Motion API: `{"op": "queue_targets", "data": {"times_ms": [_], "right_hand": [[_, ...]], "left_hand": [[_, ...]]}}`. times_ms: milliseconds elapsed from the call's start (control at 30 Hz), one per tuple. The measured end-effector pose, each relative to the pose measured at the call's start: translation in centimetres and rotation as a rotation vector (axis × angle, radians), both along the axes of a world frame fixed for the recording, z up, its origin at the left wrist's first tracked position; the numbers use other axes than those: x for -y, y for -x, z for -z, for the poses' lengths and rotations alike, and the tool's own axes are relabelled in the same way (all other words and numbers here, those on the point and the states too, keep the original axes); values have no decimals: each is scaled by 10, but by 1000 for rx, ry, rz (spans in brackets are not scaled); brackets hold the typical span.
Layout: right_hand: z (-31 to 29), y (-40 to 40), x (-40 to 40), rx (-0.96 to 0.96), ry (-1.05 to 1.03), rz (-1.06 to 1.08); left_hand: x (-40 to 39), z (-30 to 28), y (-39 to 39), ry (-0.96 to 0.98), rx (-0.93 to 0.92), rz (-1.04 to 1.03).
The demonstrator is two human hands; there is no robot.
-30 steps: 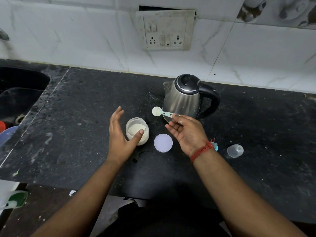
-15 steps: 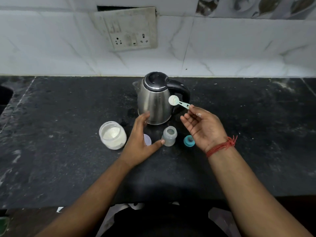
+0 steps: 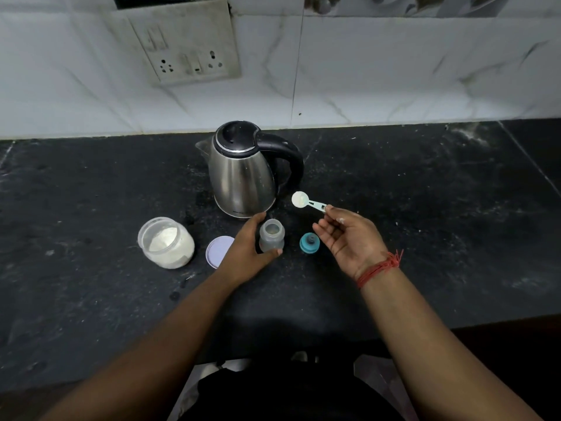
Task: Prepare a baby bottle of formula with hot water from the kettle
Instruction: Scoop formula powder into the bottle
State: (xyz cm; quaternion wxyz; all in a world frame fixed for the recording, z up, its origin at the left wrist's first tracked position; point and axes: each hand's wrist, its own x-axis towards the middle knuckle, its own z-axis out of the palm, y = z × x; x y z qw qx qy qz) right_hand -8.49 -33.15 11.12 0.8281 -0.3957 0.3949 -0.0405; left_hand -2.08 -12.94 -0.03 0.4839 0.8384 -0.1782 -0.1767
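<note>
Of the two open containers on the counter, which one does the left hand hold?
The small baby bottle before the kettle; the wider powder jar stands untouched to its left.

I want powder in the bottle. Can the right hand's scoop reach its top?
Probably yes: the bottle stands uncapped beside the right hand holding the scoop; the left hand holds only its side.

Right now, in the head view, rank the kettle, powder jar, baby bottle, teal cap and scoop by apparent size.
1. kettle
2. powder jar
3. baby bottle
4. teal cap and scoop: look similar, and the scoop is held up nearer the camera, so I won't rank them.
</note>
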Motion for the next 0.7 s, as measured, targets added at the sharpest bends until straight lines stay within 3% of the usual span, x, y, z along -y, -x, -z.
{"op": "queue_targets", "data": {"times_ms": [333,700], "right_hand": [[1,-5,0,7,32,-37],[-9,-23,-30,108,255,-199]], "left_hand": [[-1,-18,-2,53,143,-81],[-21,-36,-7,84,323,-176]]}}
